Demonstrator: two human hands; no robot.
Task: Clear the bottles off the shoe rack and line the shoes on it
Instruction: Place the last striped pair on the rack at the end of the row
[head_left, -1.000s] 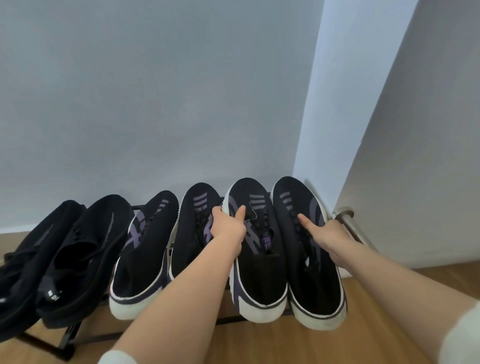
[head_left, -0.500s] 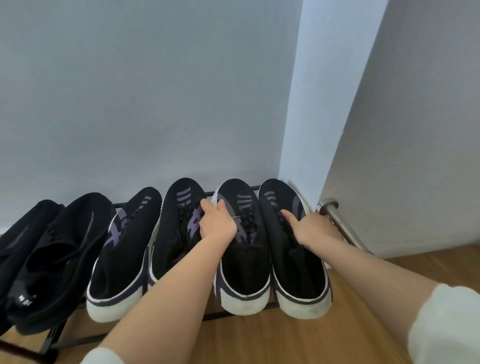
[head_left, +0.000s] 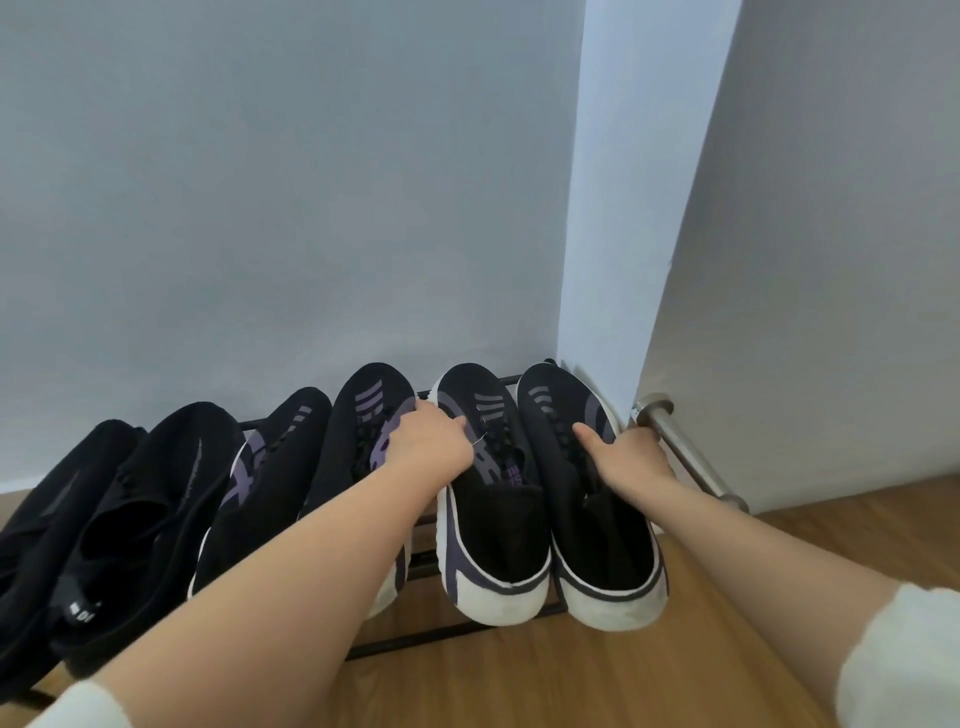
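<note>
A grey wall (head_left: 260, 208) fills the far side of the scene, with a pale door (head_left: 831, 260) at the right and a wooden floor (head_left: 597, 675) below. A low black shoe rack (head_left: 457, 631) stands on the floor against the wall, and six shoes lie on it in a row, toes toward the wall, heels toward the near side. At the left are two plain black shoes (head_left: 145, 499); to their right are four black and purple sneakers with white soles.

The left hand (head_left: 428, 447) lies between the second sneaker (head_left: 363, 415) and the third sneaker (head_left: 493, 535). Its fingers curl down over the inner edge of the second sneaker near the laces, while the thumb presses on the third one's edge.

The right hand (head_left: 631, 454) grips the rightmost sneaker (head_left: 602, 545): its thumb lies on top by the laces, and the other fingers wrap round the shoe's right edge, out of sight. A metal door handle (head_left: 685, 449) runs just beside that hand.

White sleeves (head_left: 904, 654) cover both forearms near the camera.
</note>
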